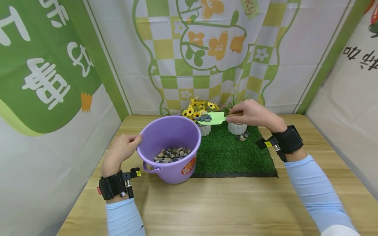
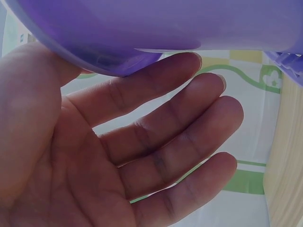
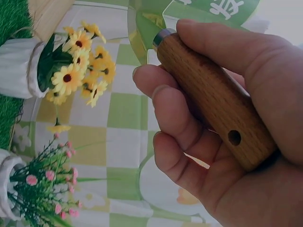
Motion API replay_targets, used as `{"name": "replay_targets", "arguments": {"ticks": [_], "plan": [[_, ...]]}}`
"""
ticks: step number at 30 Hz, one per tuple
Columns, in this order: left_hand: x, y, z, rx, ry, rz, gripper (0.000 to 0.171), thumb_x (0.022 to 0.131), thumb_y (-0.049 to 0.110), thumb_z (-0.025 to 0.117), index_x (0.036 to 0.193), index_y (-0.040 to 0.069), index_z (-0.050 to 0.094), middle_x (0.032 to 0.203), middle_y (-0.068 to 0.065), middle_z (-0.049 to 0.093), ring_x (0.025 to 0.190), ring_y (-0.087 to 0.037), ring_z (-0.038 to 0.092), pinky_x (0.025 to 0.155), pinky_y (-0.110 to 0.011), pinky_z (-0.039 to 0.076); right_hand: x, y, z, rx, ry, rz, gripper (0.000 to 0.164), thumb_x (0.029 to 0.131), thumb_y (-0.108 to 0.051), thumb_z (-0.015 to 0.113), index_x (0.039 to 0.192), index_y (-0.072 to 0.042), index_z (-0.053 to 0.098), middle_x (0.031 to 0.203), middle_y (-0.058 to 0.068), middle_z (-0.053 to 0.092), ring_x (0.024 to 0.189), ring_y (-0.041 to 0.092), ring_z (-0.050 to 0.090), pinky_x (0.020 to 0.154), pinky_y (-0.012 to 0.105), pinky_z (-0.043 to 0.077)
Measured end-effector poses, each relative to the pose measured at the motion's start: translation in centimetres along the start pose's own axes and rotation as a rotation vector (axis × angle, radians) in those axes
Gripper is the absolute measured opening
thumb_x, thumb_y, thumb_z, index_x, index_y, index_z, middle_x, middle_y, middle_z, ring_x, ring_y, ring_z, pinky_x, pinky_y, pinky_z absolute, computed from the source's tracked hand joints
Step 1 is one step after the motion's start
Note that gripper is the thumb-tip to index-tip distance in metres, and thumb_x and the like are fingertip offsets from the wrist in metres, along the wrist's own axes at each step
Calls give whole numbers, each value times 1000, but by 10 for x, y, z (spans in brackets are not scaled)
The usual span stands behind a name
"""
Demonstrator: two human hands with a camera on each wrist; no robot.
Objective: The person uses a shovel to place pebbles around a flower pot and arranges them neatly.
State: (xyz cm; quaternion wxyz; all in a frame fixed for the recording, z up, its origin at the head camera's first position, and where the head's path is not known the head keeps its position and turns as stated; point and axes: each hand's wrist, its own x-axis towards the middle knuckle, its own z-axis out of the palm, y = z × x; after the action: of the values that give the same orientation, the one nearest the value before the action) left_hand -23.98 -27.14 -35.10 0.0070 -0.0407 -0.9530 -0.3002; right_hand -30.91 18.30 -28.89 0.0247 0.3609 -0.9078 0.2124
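Note:
My left hand [image 1: 122, 150] pinches the left rim of a purple bucket [image 1: 174, 173] between thumb and index finger; the other fingers extend loosely below in the left wrist view. Small mixed pebbles [image 1: 171, 155] cover the bucket's bottom. In my right hand [image 1: 254, 114] is a small garden trowel with a light green blade [image 1: 218, 118] and a wooden handle [image 3: 213, 94]. Dark grey stones [image 1: 204, 118] lie on that blade, which is held roughly level just beyond the bucket's right rim. Its tip overlaps the yellow flowers in the head view.
A white pot with yellow flowers [image 1: 192, 112] and another white pot [image 1: 237, 128] with pink flowers [image 3: 49, 175] stand on an artificial grass mat [image 1: 230, 154]. Loose stones [image 1: 243, 136] lie by the right pot. Printed cloth [image 1: 165, 82] hangs behind the wooden table [image 1: 206, 206].

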Motion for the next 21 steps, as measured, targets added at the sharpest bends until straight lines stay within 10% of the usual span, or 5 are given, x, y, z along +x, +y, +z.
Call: {"name": "replay_targets", "arguments": {"ticks": [21], "plan": [[-1,2,1,-15,-1,-6,44,101,39,40,99,13,75,83,-4,67,76,-22,49,65,-33,32,-17,16,-2,19,-13,99,22,94,-33,66,104,-16,75,92,0,73,76,10,63,72,33,50]]}}
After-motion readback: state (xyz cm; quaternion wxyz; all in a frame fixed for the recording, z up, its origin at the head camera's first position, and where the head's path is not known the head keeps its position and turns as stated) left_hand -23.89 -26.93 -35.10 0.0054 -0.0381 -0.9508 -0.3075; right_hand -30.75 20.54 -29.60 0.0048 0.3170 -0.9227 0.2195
